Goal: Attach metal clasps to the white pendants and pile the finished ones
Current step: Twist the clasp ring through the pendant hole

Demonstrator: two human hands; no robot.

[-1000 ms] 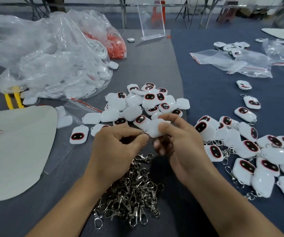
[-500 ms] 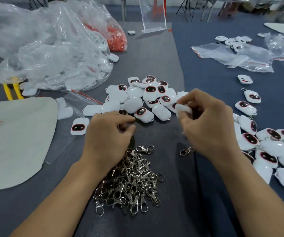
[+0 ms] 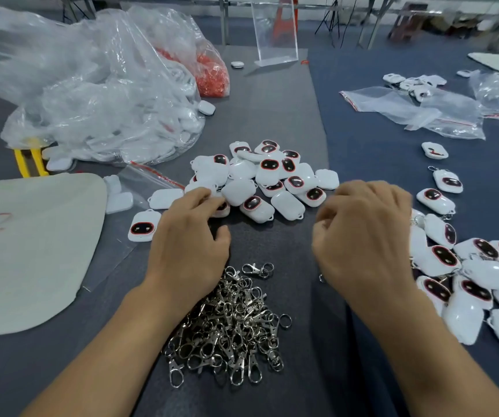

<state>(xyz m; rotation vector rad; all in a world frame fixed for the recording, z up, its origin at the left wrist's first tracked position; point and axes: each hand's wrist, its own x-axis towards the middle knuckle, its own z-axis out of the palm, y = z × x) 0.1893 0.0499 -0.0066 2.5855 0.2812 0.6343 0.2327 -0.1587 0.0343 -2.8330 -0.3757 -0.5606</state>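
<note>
The unfinished white pendants [image 3: 260,182] are heaped on the counter [image 3: 272,109] just beyond the pile of metal clasps [image 3: 227,326]. The finished pendants [image 3: 464,275], with clasps fitted, are piled to the right of the clasps. The left hand [image 3: 188,245] is held between the clasps and the unfinished heap, its fingers [image 3: 203,197] loosely bent and laid on the heap's near edge, with no grip seen. The right hand [image 3: 362,236] is held beyond and right of the clasps, its fingers curled downward; whether anything is held cannot be told. Beyond and left of the clasps, a clear plastic bag [image 3: 107,100] is seen.
</note>
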